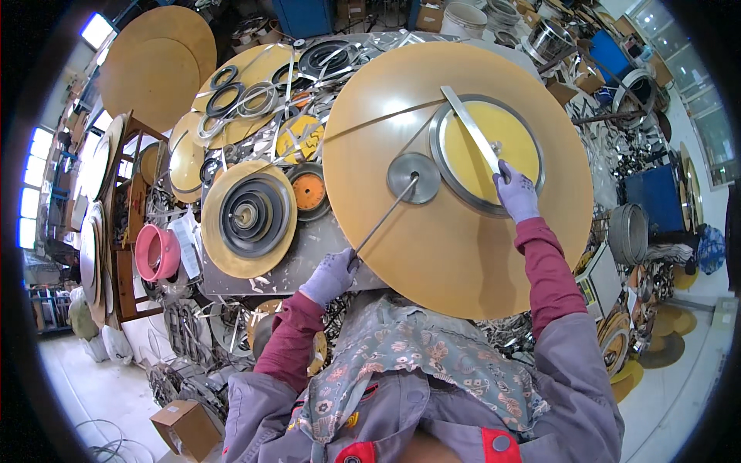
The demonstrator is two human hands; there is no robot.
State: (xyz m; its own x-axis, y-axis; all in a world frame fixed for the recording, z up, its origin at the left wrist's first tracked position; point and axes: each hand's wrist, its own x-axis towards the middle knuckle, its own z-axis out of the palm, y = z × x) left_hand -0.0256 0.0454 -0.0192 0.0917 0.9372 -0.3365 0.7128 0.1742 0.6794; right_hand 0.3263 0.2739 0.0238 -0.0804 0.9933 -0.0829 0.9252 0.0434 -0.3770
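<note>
A large tan round disc (478, 270) lies before me. On it rests a yellow round plate (471, 166) ringed by a dark grey metal coil (442, 158). My right hand (515, 191), in a light purple glove, is closed on the lower end of a flat metal bar (467, 123) lying across that plate. My left hand (330, 278), gloved alike, grips the near end of a thin metal rod (382, 219). The rod's far end meets the middle of a small grey metal disc (401, 176). A thin dark strip (378, 121) stretches from the large disc's left edge toward the coil.
Left of the large disc, a smaller tan disc bears a coiled grey metal roll (257, 208). Further left stands a pink bucket (157, 253). Black rings (225, 100) and metal scraps cover the table's far left. A cardboard box (185, 429) sits on the floor; metal strips pile up at right.
</note>
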